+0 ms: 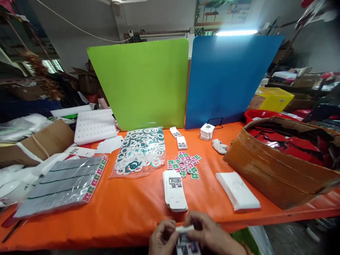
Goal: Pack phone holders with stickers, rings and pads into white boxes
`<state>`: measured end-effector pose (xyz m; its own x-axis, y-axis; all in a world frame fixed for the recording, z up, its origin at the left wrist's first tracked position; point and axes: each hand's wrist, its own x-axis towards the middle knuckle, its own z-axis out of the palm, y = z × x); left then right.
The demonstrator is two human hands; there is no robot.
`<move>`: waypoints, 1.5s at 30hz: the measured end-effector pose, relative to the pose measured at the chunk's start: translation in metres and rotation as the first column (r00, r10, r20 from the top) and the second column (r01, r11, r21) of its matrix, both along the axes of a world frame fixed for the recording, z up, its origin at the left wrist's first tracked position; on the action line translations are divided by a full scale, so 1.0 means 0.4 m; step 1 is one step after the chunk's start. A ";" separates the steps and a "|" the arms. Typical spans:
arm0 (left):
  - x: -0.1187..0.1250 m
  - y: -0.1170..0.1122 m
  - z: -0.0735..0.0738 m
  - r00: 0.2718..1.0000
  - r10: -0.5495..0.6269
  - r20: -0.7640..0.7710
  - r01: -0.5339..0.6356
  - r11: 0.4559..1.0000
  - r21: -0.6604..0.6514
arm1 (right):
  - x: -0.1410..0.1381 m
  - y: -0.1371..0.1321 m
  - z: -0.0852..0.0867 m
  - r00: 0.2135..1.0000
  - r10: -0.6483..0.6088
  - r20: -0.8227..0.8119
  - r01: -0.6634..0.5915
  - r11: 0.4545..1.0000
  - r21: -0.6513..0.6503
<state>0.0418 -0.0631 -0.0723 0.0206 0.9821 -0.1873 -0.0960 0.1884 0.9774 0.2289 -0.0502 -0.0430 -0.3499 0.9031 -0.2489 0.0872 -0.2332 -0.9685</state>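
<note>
Just at the near edge of the orange table [119, 212], the left hand [162, 236] and right hand [209, 234] pinch a small printed carton [186, 245] between them, one from each side. Its long axis seems to point away from the person. A stack of flat cartons [174, 193] lies just beyond the fingertips, nearer the left hand.

Smooth orange plastic cover [127, 209], faintly shiny. Matt, smooth plastic for the green board [140, 81] and blue board [225, 78]. Brown cardboard box [271, 170], creased, wrapped in glossy tape. Clear crinkled plastic bag [140, 150], glossy. Clear shiny film [66, 177] over matt grey strips [53, 193]. Smooth white paperboard cartons [174, 191] with printed panels. Glossy printed card [186, 245] pinched between left hand [162, 239] and right hand [209, 235]. Rough white knit cloth [220, 146]. Matt white foam tray [94, 125], dimpled.
</note>
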 end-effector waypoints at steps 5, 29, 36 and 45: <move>-0.004 0.055 0.074 0.949 0.052 -0.310 0.007 0.982 0.187 | 0.136 0.238 0.145 0.919 -0.393 0.023 0.376 0.893 0.246; 0.043 0.139 0.013 0.705 0.046 -0.708 0.181 0.953 0.242 | -0.060 0.387 0.129 0.650 -0.016 0.760 -0.283 0.923 0.262; 0.060 0.118 0.082 0.658 0.133 -0.741 0.207 0.914 0.349 | -0.035 0.286 0.188 0.823 0.058 0.565 -0.214 0.953 0.213; 0.039 0.064 0.101 0.574 0.003 -0.819 0.263 0.946 0.187 | -0.060 0.155 0.126 0.973 0.062 -0.223 -0.089 0.989 -0.114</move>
<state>0.0574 -0.0376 -0.0321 0.1246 0.9900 0.0657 0.7527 -0.1374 0.6438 0.2048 0.0117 0.0073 -0.4741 0.8394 -0.2659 -0.1009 -0.3518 -0.9306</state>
